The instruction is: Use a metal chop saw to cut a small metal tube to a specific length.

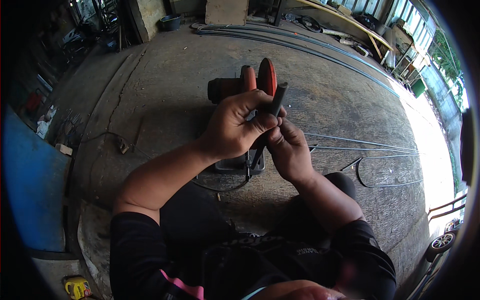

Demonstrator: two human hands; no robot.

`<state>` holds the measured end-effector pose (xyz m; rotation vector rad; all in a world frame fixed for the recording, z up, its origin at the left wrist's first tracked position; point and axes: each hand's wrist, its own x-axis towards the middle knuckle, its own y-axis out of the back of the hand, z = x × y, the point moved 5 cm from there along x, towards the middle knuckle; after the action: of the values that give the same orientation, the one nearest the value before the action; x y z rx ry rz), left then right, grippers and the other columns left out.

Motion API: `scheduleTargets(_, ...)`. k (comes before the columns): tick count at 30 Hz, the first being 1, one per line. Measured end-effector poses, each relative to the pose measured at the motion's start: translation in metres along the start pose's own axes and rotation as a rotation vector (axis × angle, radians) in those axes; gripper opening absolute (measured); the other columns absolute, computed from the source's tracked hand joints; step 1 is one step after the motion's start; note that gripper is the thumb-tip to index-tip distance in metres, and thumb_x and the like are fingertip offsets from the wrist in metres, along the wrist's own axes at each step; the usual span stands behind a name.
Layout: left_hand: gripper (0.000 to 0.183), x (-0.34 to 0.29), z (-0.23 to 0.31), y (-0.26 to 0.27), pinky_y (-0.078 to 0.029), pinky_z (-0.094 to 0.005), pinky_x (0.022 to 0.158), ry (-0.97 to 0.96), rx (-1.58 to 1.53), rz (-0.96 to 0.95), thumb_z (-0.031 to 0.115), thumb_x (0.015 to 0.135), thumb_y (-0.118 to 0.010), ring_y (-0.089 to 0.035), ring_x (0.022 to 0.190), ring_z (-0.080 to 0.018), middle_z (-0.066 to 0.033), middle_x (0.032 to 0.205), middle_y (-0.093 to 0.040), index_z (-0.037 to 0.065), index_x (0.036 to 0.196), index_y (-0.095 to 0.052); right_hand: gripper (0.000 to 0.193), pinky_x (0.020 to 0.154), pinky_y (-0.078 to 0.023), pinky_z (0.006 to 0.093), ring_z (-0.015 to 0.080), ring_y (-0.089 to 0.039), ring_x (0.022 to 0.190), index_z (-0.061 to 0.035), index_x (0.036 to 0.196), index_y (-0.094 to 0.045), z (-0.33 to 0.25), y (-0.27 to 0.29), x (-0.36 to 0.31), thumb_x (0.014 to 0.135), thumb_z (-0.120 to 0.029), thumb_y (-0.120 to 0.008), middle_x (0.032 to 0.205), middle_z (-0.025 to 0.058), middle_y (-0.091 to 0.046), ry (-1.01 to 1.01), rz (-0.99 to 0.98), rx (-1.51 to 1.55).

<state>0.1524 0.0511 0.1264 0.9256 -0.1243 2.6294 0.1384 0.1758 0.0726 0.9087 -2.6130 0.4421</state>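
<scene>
In front of my chest, both hands grip a dark round metal rod point(280, 95), tilted with its upper end leaning to the right. Whether it is hollow I cannot tell. My left hand point(234, 122) wraps thumb and fingers round it near the upper end. Just below, my right hand point(291, 152) pinches it between thumb and fingertips, touching the left. The lower part of the rod runs down between my wrists. Behind my hands stands a red and black cut-off saw point(227, 90) with a round red guard point(268, 76); its base is partly hidden by my arms.
Thin metal rods point(360, 142) lie on the concrete floor point(165, 75) at my right, beside a bent rod loop point(390, 186). Long bars point(300, 42) stretch across the back. A cable point(225, 190) curves near the saw. A blue panel point(35, 185) stands left, a yellow container point(77, 288) lower left.
</scene>
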Motion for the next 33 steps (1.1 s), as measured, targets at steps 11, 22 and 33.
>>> scheduleTargets(11, 0.013, 0.004, -0.010, 0.003, -0.049, -0.0270, 0.084, 0.078, 0.071, 0.152, 0.011, 0.094, -0.065, -0.060, 0.088, -0.0097, -0.0036, 0.094, -0.064, 0.001, 0.101, -0.061, 0.037, 0.086, -0.048, 0.0274, 0.0076, -0.057, 0.094, 0.0014, 0.124, -0.057, 0.003, 0.006, -0.002, 0.101, -0.027, -0.053, 0.100, 0.0061, -0.066, -0.151, -0.058, -0.028)
scheduleTargets(22, 0.014, 0.014, -0.047, 0.040, -0.053, -0.0258, 0.066, 0.241, -0.183, 0.459, 0.016, 0.096, -0.061, -0.062, 0.074, -0.0095, -0.0024, 0.083, -0.066, 0.004, 0.093, -0.067, 0.034, 0.081, -0.051, 0.0287, 0.0104, -0.061, 0.086, 0.0040, 0.123, -0.061, 0.013, 0.023, 0.012, 0.098, -0.019, -0.059, 0.094, 0.0073, -0.068, -0.310, -0.095, -0.321)
scheduleTargets(33, 0.015, 0.044, -0.067, 0.037, -0.056, -0.0352, 0.089, 0.017, -0.464, 0.562, 0.009, 0.100, -0.050, -0.065, 0.097, -0.0239, -0.0139, 0.101, -0.065, -0.002, 0.108, -0.058, 0.018, 0.081, -0.051, 0.0434, 0.0381, -0.065, 0.094, -0.0043, 0.104, -0.066, -0.022, 0.070, 0.055, 0.087, -0.009, -0.060, 0.097, 0.0176, -0.069, 0.036, 0.292, -1.100)
